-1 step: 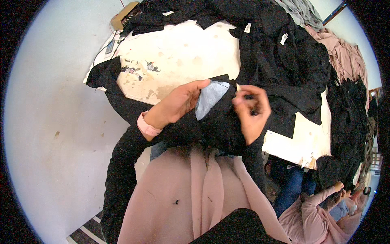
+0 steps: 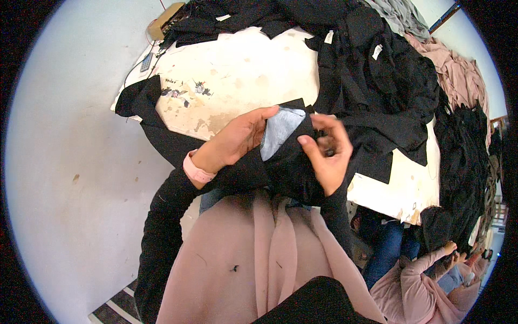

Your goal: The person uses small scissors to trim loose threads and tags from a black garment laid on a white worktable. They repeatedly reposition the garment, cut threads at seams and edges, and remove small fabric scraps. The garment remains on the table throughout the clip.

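Observation:
A black garment [image 2: 291, 178] is held up in front of my lap, with part of it trailing left over the table edge. Its folded-back piece shows a pale grey-blue triangular patch [image 2: 280, 132]. My left hand [image 2: 237, 135], wearing a pink band at the wrist, is closed on the patch's left side, thumb along the top edge. At the right edge of the same cloth is my right hand [image 2: 330, 154], its thumb laid on the front and its fingers curled at the upper edge, partly hidden and slightly blurred.
The stained white table [image 2: 237, 70] carries a heap of black garments [image 2: 372, 81] with white tags. Beyond are pink cloth [image 2: 453, 70] and grey cloth [image 2: 396, 16]. A brown box [image 2: 164, 20] with wires stands at the far left corner. Another person in pink [image 2: 415, 291] sits at lower right.
My right hand has shifted slightly left, its thumb coming onto the cloth beside the patch and its fingers onto the edge. My left hand stays in place.

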`<move>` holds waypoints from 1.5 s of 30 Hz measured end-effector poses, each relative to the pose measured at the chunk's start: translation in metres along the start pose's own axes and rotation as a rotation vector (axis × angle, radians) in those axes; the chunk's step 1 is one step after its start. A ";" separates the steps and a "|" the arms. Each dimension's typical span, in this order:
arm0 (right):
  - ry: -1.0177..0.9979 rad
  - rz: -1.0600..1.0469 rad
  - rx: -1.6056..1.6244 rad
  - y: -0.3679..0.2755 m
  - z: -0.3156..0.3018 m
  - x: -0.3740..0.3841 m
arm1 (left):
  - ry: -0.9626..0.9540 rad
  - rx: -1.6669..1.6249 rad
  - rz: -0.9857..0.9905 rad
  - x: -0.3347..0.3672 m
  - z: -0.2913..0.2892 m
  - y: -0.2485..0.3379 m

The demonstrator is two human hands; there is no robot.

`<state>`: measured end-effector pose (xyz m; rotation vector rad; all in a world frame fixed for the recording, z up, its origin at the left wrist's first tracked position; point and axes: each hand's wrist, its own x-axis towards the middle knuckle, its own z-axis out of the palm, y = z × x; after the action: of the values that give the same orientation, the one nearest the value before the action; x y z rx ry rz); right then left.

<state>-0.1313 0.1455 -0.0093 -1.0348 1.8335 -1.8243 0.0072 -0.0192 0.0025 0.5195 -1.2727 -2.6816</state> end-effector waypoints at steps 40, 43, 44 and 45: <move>0.049 -0.156 -0.495 -0.047 -0.011 -0.011 | 0.006 0.927 0.628 -0.021 0.027 -0.032; 0.063 -0.303 -0.625 -0.051 -0.011 -0.012 | -0.002 0.930 0.618 -0.021 0.027 -0.031; 0.051 -0.343 -0.669 -0.053 -0.010 -0.012 | -0.010 0.930 0.602 -0.022 0.027 -0.031; 0.045 -0.385 -0.694 -0.055 -0.010 -0.012 | -0.010 0.926 0.587 -0.022 0.028 -0.030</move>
<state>-0.1166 0.1671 0.0422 -1.6874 2.5126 -1.3945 0.0187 0.0259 0.0008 0.1469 -2.2039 -1.5321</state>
